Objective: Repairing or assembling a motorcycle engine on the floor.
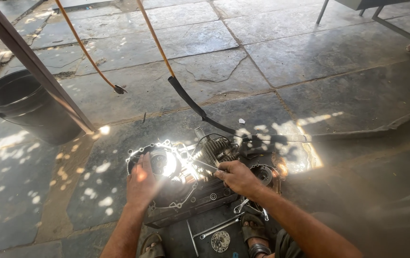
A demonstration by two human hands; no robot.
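Observation:
A motorcycle engine block (186, 191) lies on the stone floor in front of me, its side case open and its finned cylinder (213, 150) pointing away. My left hand (140, 184) rests flat on the rim of the open crankcase beside the round clutch area (162, 162), which glares in the sun. My right hand (236, 177) grips a thin metal tool (204, 166) whose tip points left into the middle of the engine.
A black bucket (21, 102) stands at the left behind a slanted metal bar (33, 62). Orange hoses (88, 52) hang down; a black hose (190, 102) runs to the engine. Wrenches (219, 224) and a round plate (220, 241) lie between my sandalled feet (255, 234).

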